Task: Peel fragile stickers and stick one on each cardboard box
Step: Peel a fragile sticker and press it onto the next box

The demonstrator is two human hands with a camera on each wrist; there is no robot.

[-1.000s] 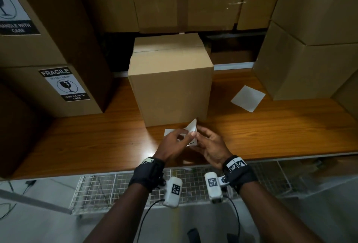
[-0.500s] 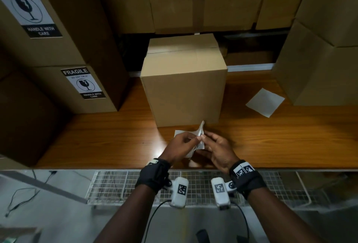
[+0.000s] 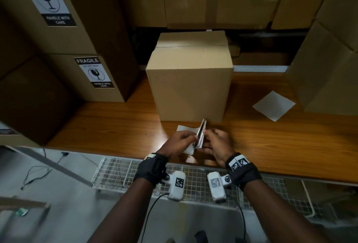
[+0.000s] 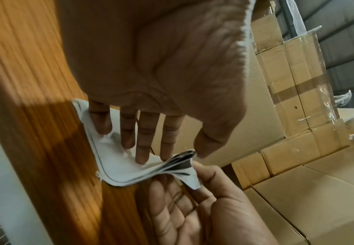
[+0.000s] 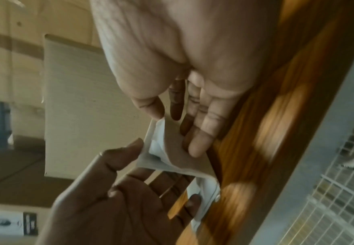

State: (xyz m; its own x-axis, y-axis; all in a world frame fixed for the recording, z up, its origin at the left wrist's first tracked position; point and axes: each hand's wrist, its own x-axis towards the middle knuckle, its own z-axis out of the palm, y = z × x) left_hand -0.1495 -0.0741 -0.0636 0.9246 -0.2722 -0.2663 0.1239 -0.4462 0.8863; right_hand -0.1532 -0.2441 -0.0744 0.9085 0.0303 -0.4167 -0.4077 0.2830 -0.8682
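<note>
The sticker sheet is held just above the front edge of the wooden shelf, between both hands and just in front of the plain box.

In the head view it stands on edge, a thin white sliver with a dark printed strip, and a flat white corner pokes out to the left behind the left hand. The right hand meets it from the other side. How the fingers lie is hidden there.

The left wrist view fills that in: the sheet is bent into a curve, the left hand's four fingers lie fairly straight across its white face, and the thumb pinches a folded, dark-printed corner. The right hand sits under it, palm up, fingertips at that same corner.

The right wrist view shows the back: the right thumb and fingers pinch the lifted layer, with the left thumb pressed to the sheet's edge just below. It is blurred, so which layer is sticker and which backing I cannot tell.

Further out, a loose white square lies on the shelf to the right. Two stacked boxes on the left carry fragile labels.
</note>
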